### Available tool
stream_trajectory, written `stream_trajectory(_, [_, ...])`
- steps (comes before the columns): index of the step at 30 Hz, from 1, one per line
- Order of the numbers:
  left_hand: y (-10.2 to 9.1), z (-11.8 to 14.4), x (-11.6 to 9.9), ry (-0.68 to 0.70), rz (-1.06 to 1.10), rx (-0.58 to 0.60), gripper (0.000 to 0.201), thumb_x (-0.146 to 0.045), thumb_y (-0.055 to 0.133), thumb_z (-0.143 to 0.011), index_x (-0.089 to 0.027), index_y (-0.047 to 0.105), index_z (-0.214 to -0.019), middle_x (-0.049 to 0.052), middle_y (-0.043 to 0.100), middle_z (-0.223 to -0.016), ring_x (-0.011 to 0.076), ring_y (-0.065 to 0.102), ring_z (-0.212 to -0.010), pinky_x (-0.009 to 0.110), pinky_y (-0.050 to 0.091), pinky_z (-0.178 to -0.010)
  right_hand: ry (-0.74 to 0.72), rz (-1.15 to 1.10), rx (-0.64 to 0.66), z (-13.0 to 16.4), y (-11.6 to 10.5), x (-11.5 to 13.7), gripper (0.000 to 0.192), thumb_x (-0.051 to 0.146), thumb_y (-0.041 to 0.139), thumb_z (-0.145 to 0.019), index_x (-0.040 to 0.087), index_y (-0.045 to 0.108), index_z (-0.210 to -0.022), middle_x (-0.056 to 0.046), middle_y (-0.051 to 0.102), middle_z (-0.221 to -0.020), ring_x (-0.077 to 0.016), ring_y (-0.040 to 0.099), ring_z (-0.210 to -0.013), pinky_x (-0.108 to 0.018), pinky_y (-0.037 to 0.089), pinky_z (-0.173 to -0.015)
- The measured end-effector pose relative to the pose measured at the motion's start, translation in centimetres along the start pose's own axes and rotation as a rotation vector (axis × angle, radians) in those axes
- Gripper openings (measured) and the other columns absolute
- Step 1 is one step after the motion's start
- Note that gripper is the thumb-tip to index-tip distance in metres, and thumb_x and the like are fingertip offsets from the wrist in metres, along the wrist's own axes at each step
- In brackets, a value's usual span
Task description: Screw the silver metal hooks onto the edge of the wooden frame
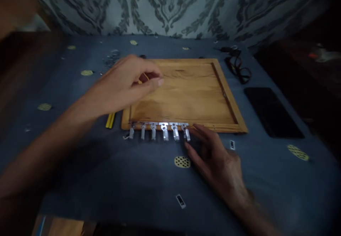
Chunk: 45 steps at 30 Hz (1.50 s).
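A shallow wooden tray [229, 97] lies on a blue cloth. Along its near edge runs a row of several small metal hook pieces [160, 131]. My left hand [128, 83] hovers over the tray's left side, thumb and fingers pinched together; whether it holds something small I cannot tell. My right hand [213, 157] rests on the cloth just in front of the tray, fingers spread, fingertips beside the rightmost metal piece.
A yellow pencil [110, 119] lies left of the tray. A black phone [273, 111] lies to the right, dark cords [238, 65] behind it. Small dark tags [180, 201] and yellow dotted patches [182, 162] mark the cloth. A patterned wall stands behind.
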<state>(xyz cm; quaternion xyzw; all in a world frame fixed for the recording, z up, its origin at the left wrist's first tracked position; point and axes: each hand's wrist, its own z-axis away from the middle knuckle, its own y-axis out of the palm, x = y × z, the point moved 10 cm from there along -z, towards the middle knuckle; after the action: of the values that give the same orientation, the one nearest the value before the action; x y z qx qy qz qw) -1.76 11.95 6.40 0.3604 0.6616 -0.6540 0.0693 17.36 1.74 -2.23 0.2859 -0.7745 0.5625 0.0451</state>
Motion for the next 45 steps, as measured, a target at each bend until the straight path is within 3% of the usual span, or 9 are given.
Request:
stream_trajectory(3, [-3.7, 0.4, 2.6, -0.045, -0.095, -0.098, 0.035, -0.037, 0.054, -0.09, -0.014, 0.073, -0.106, 0.003, 0.072, -0.087, 0.0156, 0.064, -0.082, 0.031, 0.05, -0.079, -0.028, -0.019, -0.014, -0.1, 0.1, -0.1, 0.035, 0.035, 0.054, -0.097, 0.02, 0.055, -0.128, -0.006, 0.081, -0.099, -0.0152, 0.067, -0.044, -0.026, 0.053, -0.039])
stream_trajectory(6, [-5.6, 2.3, 7.6, -0.228, -0.182, -0.094, 0.032, -0.032, 0.051, -0.09, -0.014, 0.072, -0.108, 0.004, 0.072, -0.087, 0.0148, 0.063, -0.078, 0.027, 0.049, -0.073, -0.056, -0.044, -0.032, -0.1, 0.3, -0.1, 0.037, 0.039, 0.051, -0.098, 0.019, 0.055, -0.129, -0.006, 0.081, -0.098, -0.0164, 0.068, -0.045, -0.026, 0.051, -0.035])
stream_trajectory(9, [-5.9, 5.0, 11.2, -0.309, -0.243, -0.088, 0.028, -0.028, 0.052, -0.092, -0.015, 0.072, -0.106, 0.005, 0.073, -0.087, 0.0162, 0.066, -0.08, 0.027, 0.05, -0.072, -0.09, -0.03, -0.079, -0.2, 0.1, 0.2, 0.037, 0.043, 0.047, -0.1, 0.018, 0.056, -0.125, -0.006, 0.081, -0.094, -0.0169, 0.067, -0.042, -0.026, 0.051, -0.034])
stream_trajectory(13, [-5.4, 8.4, 14.4, -0.365, -0.332, -0.118, 0.026, -0.035, 0.058, -0.095, -0.014, 0.066, -0.109, 0.007, 0.07, -0.107, 0.0165, 0.066, -0.096, 0.037, 0.055, -0.089, -0.11, -0.03, -0.126, -0.1, -0.3, 0.4, 0.038, 0.047, 0.042, -0.102, 0.019, 0.057, -0.122, -0.005, 0.08, -0.083, -0.0184, 0.065, -0.039, -0.027, 0.048, -0.031])
stream_trajectory(18, [-5.8, 10.1, 17.4, -0.418, -0.413, -0.177, 0.035, -0.04, 0.059, -0.095, -0.015, 0.062, -0.119, 0.009, 0.064, -0.12, 0.0199, 0.064, -0.107, 0.042, 0.057, -0.094, -0.115, -0.064, -0.107, 0.0, 0.3, -0.1, 0.041, 0.052, 0.042, -0.101, 0.02, 0.056, -0.123, -0.006, 0.081, -0.087, -0.0192, 0.065, -0.038, -0.028, 0.048, -0.031])
stream_trajectory(29, [-1.5, 7.5, 17.7, -0.241, -0.543, -0.081, 0.036, -0.038, 0.06, -0.095, -0.016, 0.06, -0.123, 0.01, 0.062, -0.126, 0.0208, 0.062, -0.112, 0.044, 0.056, -0.097, -0.069, -0.097, -0.069, -0.1, 0.8, -0.8, 0.033, 0.04, 0.049, -0.096, 0.024, 0.054, -0.125, -0.002, 0.081, -0.099, -0.0171, 0.069, -0.045, -0.028, 0.052, -0.037])
stream_trajectory(39, [-2.8, 7.0, 18.1, -0.325, -0.586, -0.012, 0.029, -0.039, 0.059, -0.095, -0.014, 0.064, -0.109, 0.007, 0.067, -0.11, 0.0182, 0.064, -0.102, 0.04, 0.055, -0.093, 0.01, -0.148, 0.006, -0.1, 0.9, -0.9, 0.032, 0.034, 0.052, -0.094, 0.024, 0.054, -0.124, -0.007, 0.079, -0.11, -0.0187, 0.07, -0.052, -0.032, 0.057, -0.049])
stream_trajectory(42, [-3.5, 6.5, 17.7, -0.328, -0.529, -0.061, 0.018, -0.028, 0.052, -0.094, -0.017, 0.066, -0.091, 0.008, 0.069, -0.101, 0.021, 0.065, -0.096, 0.037, 0.051, -0.088, 0.006, -0.142, 0.008, 0.0, 0.9, -0.7, 0.035, 0.032, 0.053, -0.094, 0.024, 0.052, -0.128, -0.006, 0.079, -0.113, -0.0174, 0.069, -0.052, -0.031, 0.056, -0.049])
stream_trajectory(45, [-4.4, 5.8, 15.7, -0.307, -0.419, -0.15, 0.018, -0.028, 0.049, -0.089, -0.018, 0.065, -0.089, 0.009, 0.071, -0.098, 0.023, 0.065, -0.091, 0.035, 0.049, -0.083, 0.008, -0.141, 0.009, 0.0, 0.9, -0.6, 0.036, 0.03, 0.055, -0.094, 0.024, 0.051, -0.129, -0.005, 0.079, -0.113, -0.0157, 0.068, -0.052, -0.029, 0.055, -0.047])
